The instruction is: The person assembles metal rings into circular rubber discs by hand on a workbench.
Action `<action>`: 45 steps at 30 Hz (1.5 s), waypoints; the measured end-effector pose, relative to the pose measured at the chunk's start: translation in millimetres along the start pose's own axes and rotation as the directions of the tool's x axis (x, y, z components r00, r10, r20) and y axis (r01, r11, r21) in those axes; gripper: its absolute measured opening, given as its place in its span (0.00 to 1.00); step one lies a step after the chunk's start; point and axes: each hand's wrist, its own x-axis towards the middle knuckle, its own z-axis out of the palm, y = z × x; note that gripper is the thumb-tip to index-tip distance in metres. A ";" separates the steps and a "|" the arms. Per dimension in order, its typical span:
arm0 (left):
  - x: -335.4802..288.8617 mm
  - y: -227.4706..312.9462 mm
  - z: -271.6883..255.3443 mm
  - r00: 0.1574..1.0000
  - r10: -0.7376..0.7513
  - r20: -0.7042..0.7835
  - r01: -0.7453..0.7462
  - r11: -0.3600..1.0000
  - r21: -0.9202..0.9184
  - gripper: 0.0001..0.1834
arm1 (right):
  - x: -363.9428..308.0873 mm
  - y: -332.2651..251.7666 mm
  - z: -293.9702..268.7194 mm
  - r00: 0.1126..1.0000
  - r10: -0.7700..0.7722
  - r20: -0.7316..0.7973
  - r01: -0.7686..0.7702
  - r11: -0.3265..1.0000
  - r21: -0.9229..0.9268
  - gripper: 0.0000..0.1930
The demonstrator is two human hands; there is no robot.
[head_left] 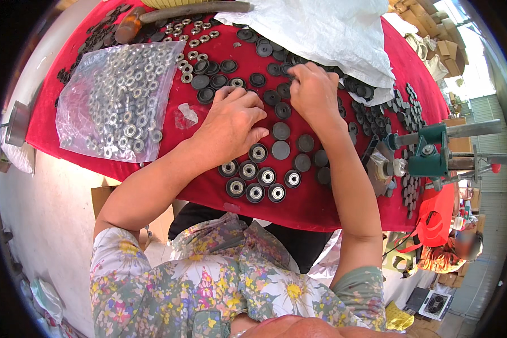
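Observation:
My left hand (234,121) is over the red cloth, fingers curled down and thumb pointing right. Its fingertips reach a black wheel cap with a metal bearing (238,83); what lies under the fingers is hidden. Farther right, my right hand (315,93) bends its fingers together at a cluster of black round caps (274,69), and I cannot make out what they grip. Between my forearms lie plain grey-black discs (281,131). Closer to me, several black wheels with silver bearings set in them (255,192) sit in a group.
A clear plastic bag of bearings (118,101) lies left. Loose bearings (194,43) and a wooden-handled hammer (194,11) are at the back. A white sack (332,34) covers the far right. A green metal press (428,152) juts in by my right forearm. Cardboard boxes (448,53) stand beyond.

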 end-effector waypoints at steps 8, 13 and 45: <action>-3.1 -0.6 -0.3 1.000 0.007 0.007 -0.007 0.999 -0.032 0.13 | 20.2 -29.3 16.7 0.977 -0.095 0.189 0.081 0.993 0.083 0.12; 2.1 -4.0 -0.9 0.997 0.058 -0.044 -0.060 0.998 -0.035 0.12 | 24.8 -19.1 6.5 0.982 -0.076 0.174 0.034 0.971 0.235 0.12; -9.5 39.5 14.7 0.868 0.492 0.063 -0.455 0.840 -0.297 0.15 | -190.2 -64.2 -64.0 0.993 -0.049 -0.107 0.069 0.978 0.195 0.08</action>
